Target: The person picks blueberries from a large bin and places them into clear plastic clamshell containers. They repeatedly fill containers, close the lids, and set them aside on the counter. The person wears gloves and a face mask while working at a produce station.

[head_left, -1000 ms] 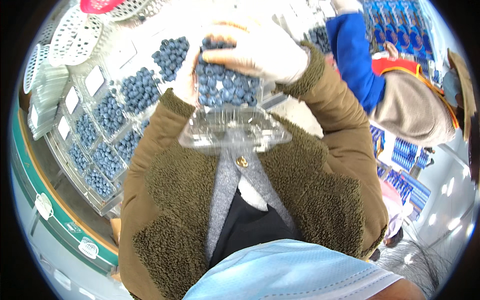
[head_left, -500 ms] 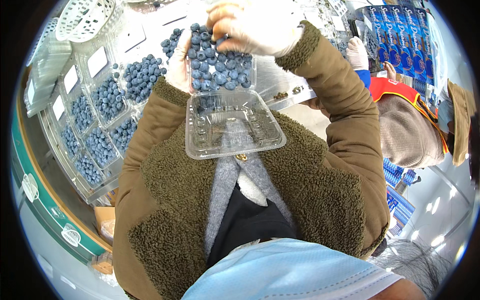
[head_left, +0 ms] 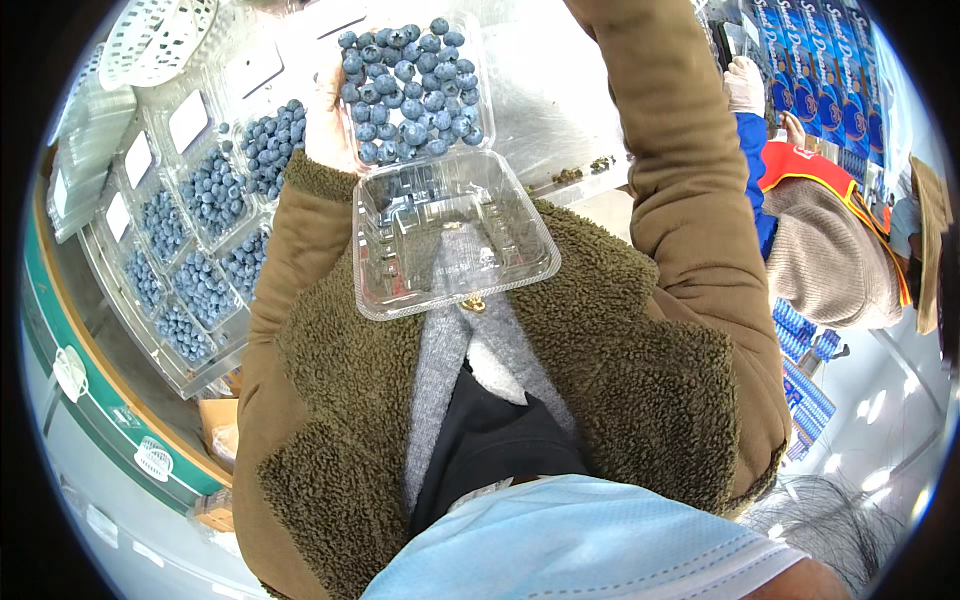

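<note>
A clear plastic clamshell box [head_left: 488,95] hangs in front of my chest, with blueberries [head_left: 408,92] filling its base. Its hinged lid [head_left: 540,262] is folded back toward me, and nothing lies in it. My gloved left hand [head_left: 326,122] grips the base by its left side, fingers partly hidden under and behind the box. The sleeve of my right arm [head_left: 668,130] stretches up past the top edge, so that hand is out of the picture.
More clamshells of blueberries [head_left: 215,195] stand in rows at the left. Stacked clear boxes [head_left: 95,150] and a white plastic basket [head_left: 160,45] are behind them. A metal table [head_left: 530,110] lies beyond my box, with small debris [head_left: 570,175] on it. At right is a co-worker in a red vest [head_left: 815,170] near blue cartons [head_left: 830,70].
My right hand has left the blueberries and gone up out of view. The box has shifted slightly left, and its berries now show uncovered.
</note>
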The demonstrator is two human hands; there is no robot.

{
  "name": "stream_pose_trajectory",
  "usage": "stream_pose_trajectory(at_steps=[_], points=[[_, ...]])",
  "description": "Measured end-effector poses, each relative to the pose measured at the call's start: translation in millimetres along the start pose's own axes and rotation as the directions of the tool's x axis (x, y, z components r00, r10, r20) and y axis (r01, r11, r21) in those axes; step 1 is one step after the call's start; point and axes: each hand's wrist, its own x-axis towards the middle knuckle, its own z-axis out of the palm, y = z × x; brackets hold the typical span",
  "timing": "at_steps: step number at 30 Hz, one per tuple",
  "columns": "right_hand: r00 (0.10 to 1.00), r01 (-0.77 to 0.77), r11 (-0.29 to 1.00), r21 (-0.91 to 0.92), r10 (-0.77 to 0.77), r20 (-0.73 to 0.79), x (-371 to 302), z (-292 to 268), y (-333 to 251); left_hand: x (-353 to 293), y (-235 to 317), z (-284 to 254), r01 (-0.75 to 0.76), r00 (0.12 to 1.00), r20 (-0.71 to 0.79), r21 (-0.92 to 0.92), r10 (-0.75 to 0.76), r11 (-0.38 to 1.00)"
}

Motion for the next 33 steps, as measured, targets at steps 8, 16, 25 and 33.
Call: stream_pose_trajectory(at_steps=[8,16,25,33], points=[[0.602,-0.784,0.577,0.231,0.614,0.510,-194.2,-29.5,-89.4,13.0,3.5,-3.0,0.041,0.994,0.102,0.059,-0.047,0.997],[0.842,-0.539,0.665,0.517,0.406,0.355,-229.3,-28.6,-141.2,26.2,-14.6,-1.3,0.074,0.995,0.072,0.009,-0.074,0.997],[0.738,-0.655,0.495,0.571,0.581,0.342,-196.4,-29.4,-150.2,18.3,-36.1,0.0,0.109,0.780,-0.596,0.427,0.189,0.898],[0.362,-0.683,-0.149,0.715,0.780,0.510,-201.2,-11.6,-151.6,7.6,-52.7,-37.4,0.185,0.943,-0.316,0.249,-0.101,0.951]])
